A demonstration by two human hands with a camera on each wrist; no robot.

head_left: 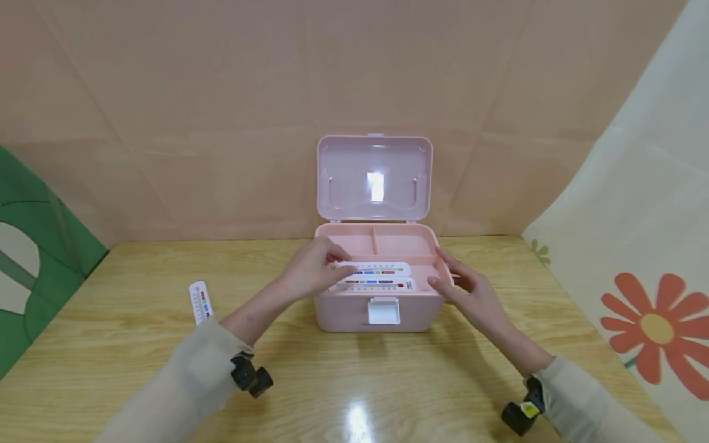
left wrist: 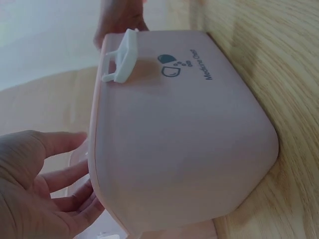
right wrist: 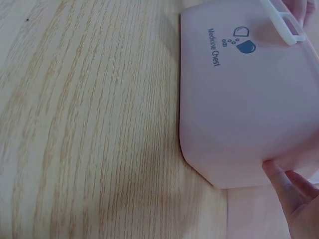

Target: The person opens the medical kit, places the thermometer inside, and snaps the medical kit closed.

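A pink medicine chest (head_left: 343,314) stands with its lid (head_left: 349,166) raised and a divided tray (head_left: 399,237) at its top. Two flat white thermometers (head_left: 388,285) with coloured blocks lie side by side in the tray's front compartment. My left hand (head_left: 310,267) reaches over the left rim, thumb and finger pinching the left end of the farther thermometer (head_left: 396,267); in the left wrist view the chest wall hides that contact. At the right end, my right hand (head_left: 473,295) grips the chest by its rim and side wall.
Another white thermometer (head_left: 199,300) lies on the wooden table (head_left: 138,344) at the left, partly covered by my left sleeve. A white latch (head_left: 384,311) hangs at the chest's front. A beige cloth (head_left: 221,154) rises behind the table, and a flower-print cloth (head_left: 626,246) is at the right.
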